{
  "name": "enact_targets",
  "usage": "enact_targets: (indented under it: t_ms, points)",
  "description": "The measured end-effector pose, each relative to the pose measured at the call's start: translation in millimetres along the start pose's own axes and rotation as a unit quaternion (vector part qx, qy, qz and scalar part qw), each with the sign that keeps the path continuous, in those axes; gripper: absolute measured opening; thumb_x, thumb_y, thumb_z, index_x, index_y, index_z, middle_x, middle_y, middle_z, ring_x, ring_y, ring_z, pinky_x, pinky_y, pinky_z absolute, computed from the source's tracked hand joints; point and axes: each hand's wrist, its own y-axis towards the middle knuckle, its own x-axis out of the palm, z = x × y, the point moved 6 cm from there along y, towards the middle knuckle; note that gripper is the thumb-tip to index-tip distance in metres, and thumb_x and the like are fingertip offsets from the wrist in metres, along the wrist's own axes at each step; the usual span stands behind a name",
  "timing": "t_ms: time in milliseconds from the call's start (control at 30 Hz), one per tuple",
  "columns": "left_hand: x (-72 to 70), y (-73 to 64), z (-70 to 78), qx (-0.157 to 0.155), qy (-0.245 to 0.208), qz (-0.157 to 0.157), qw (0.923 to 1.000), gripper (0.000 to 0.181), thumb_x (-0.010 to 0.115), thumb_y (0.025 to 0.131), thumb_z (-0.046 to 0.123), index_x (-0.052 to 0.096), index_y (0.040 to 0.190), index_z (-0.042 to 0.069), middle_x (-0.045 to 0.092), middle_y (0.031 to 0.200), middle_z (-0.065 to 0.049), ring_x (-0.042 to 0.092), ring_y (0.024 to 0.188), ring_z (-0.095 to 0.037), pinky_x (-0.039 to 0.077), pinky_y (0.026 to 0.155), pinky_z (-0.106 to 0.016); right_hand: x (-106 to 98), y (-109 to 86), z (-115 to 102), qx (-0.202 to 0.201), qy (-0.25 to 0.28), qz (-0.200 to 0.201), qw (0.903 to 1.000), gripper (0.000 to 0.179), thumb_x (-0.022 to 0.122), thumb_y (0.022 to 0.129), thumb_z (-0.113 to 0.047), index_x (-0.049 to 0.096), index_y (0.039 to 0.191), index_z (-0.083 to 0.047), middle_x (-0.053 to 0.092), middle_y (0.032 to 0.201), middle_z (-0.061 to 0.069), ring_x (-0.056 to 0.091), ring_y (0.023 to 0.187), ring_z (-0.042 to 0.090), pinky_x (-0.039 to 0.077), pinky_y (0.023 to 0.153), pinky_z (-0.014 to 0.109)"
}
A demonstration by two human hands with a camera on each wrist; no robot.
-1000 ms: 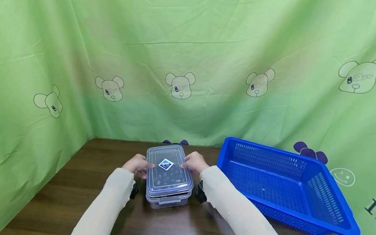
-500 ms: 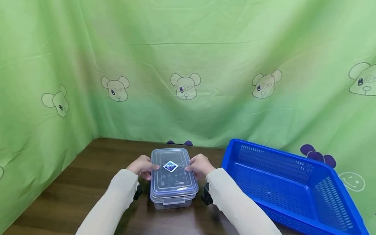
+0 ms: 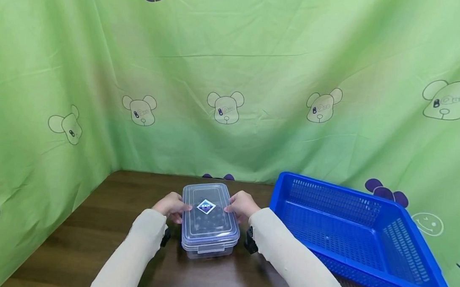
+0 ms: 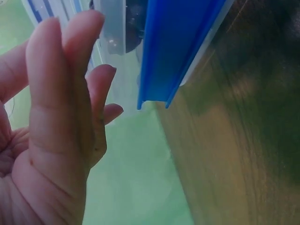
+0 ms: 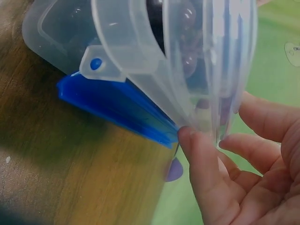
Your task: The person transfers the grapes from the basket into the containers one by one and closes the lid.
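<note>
A clear plastic food container (image 3: 210, 255) with dark round shapes inside stands on the table. Its clear lid (image 3: 206, 227) bears a blue-and-white diamond sticker (image 3: 206, 207). My left hand (image 3: 173, 206) has its thumb on the lid's left edge, fingers lower at the side. At the opposite edge my right hand (image 3: 243, 205) pinches the rim; in the right wrist view its fingertips touch the clear layered edge. A blue side latch (image 4: 176, 47) hangs down in the left wrist view, and another blue latch (image 5: 117, 110) slants outward in the right wrist view.
A large blue slotted basket (image 3: 347, 266) stands to the right, close to my right forearm. The brown wooden table (image 3: 97, 232) ends at a green curtain (image 3: 176, 146) with printed bear heads, which hangs behind and at the left.
The lid, seen slightly raised and skewed a second ago, now sits lower and more in line with the container's rim. Both hands stay at its sides. The head view has shifted slightly.
</note>
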Motion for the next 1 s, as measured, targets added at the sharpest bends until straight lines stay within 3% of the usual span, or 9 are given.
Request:
enact_targets:
  t_ms: [300, 600, 833, 1000]
  points:
    - [-0.2, 0.9, 0.0, -0.005, 0.006, -0.001, 1.0, 0.018, 0.064, 0.09, 0.005, 0.055, 0.095, -0.01, 0.046, 0.067, -0.007, 0.05, 0.041, -0.012, 0.048, 0.042, -0.02, 0.7, 0.2, -1.2, -0.004, -0.025, 0.01, 0.9996, 0.027, 0.074, 0.081, -0.003, 0.067, 0.105, 0.007, 0.067, 0.071, 0.008, 0.063, 0.054, 0.017, 0.053, 0.044, 0.03]
    - [-0.3, 3.1, 0.3, -0.005, 0.01, -0.002, 0.9999, 0.018, 0.064, 0.09, 0.005, 0.056, 0.094, -0.01, 0.047, 0.066, -0.006, 0.05, 0.041, -0.012, 0.047, 0.042, -0.02, 1.3, 2.2, 1.6, 0.003, -0.018, 0.012, 0.9998, 0.023, 0.075, 0.081, -0.004, 0.069, 0.101, 0.005, 0.065, 0.067, 0.006, 0.051, 0.045, 0.011, 0.042, 0.038, 0.021]
    - [1.6, 2.9, -4.1, -0.009, -0.009, -0.001, 0.9999, 0.019, 0.063, 0.091, 0.004, 0.053, 0.096, -0.011, 0.05, 0.068, -0.008, 0.047, 0.039, -0.011, 0.045, 0.04, -0.018, 4.3, 1.2, 3.9, 0.01, -0.003, 0.001, 0.9999, 0.022, 0.074, 0.082, -0.004, 0.069, 0.101, 0.006, 0.068, 0.07, 0.007, 0.06, 0.052, 0.014, 0.044, 0.039, 0.022]
    - [3.1, 1.5, -4.1, -0.01, -0.013, -0.001, 0.9999, 0.018, 0.063, 0.091, 0.004, 0.053, 0.096, -0.011, 0.052, 0.067, -0.008, 0.047, 0.039, -0.01, 0.044, 0.04, -0.017, 4.2, -0.1, 6.3, 0.008, -0.002, 0.003, 1.0, 0.029, 0.073, 0.084, -0.005, 0.067, 0.109, 0.008, 0.07, 0.075, 0.011, 0.063, 0.054, 0.016, 0.048, 0.041, 0.024]
